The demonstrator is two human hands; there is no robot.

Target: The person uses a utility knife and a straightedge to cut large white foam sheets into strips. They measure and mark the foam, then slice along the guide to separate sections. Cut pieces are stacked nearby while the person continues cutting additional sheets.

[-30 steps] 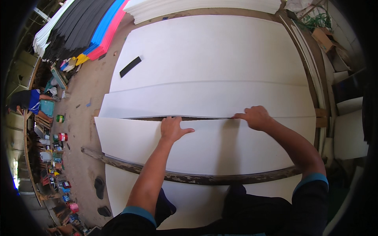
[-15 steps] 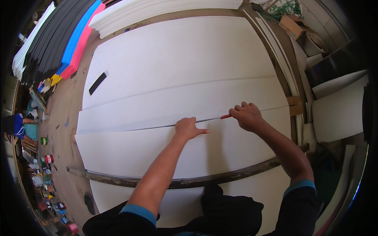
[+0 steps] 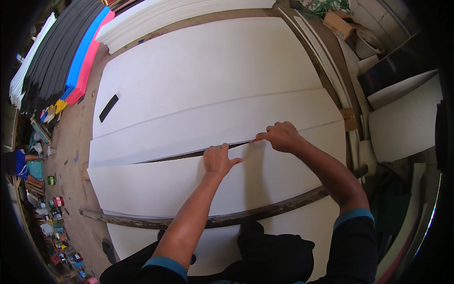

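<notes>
A large white sheet [image 3: 203,66] lies flat before me, with a dark slit running across its near part. The slit gapes on the left and narrows to a thin line past my right hand. My right hand [image 3: 283,136] is closed round a red utility knife [image 3: 256,139], its tip at the slit. My left hand [image 3: 218,161] lies on the near white strip [image 3: 146,189], fingers hooked over its cut edge and thumb stretched to the right. The fingertips are partly hidden in the gap.
A dark wooden bar [image 3: 236,220] crosses under the strip's near edge, by my legs. A short black strip [image 3: 109,108] rests on the sheet. Coloured stacked sheets [image 3: 61,52] stand far left; rolled white material [image 3: 406,125] is at right. Another person [image 3: 23,165] sits at far left.
The slit has opened wider left of my hands as the near strip parts from the sheet. My view has shifted slightly; both hands keep their holds, the knife still at the slit.
</notes>
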